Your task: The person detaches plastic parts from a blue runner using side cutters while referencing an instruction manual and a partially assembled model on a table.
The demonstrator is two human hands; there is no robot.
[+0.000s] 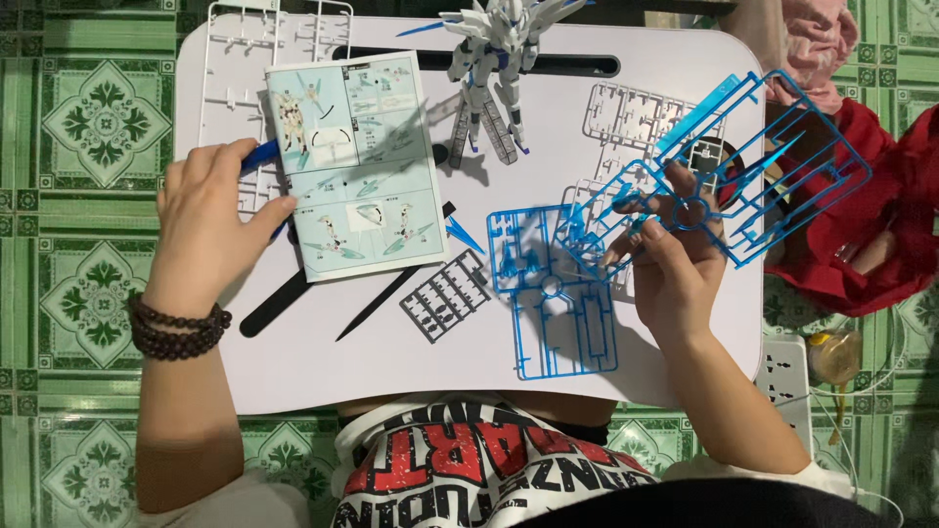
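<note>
My left hand [207,227] rests on the white lap table [323,367], its thumb pinning the left edge of an open instruction booklet [357,166]; a blue-handled tool [259,154] sticks out from under its fingers. My right hand [668,259] holds up a clear blue plastic parts frame [748,161] over the table's right side. Another blue parts frame [553,293] lies flat just left of that hand. A white and blue robot model [492,68] lies at the table's far edge.
White parts frames lie at the far left [235,59] and right of centre [626,117]. A small dark grey parts frame [445,296], a black file [377,305] and a black tool [274,305] lie near the booklet. Red cloth [861,244] and a power strip [782,372] sit on the right.
</note>
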